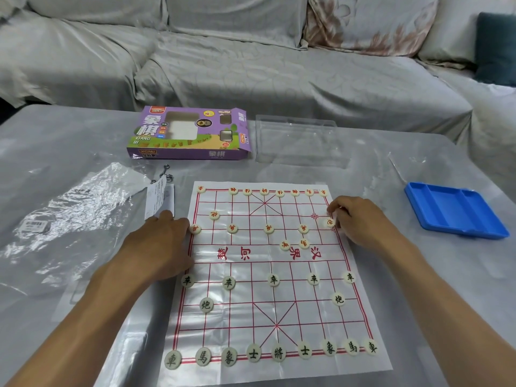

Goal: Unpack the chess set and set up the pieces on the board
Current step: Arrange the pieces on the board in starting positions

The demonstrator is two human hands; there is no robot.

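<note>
The xiangqi board (275, 272) lies lengthwise away; sixteen black pieces (273, 280) near. Right hand (360, 222) pinches a red cannon (329, 222); left hand (164, 241) flat, empty.

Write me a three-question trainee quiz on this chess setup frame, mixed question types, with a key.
1. True or false: the purple box lies on the table beyond the board.
2. Which colour are the two pieces lying loose near the river text? A) red B) black C) blue
3. Fill in: the right hand has its fingertips at a red piece near the board's ____ edge.

Key
1. True. It sits by the clear plastic tray.
2. A. Both carry red characters.
3. Right. The left hand rests at the opposite edge, beside another red piece.
</note>
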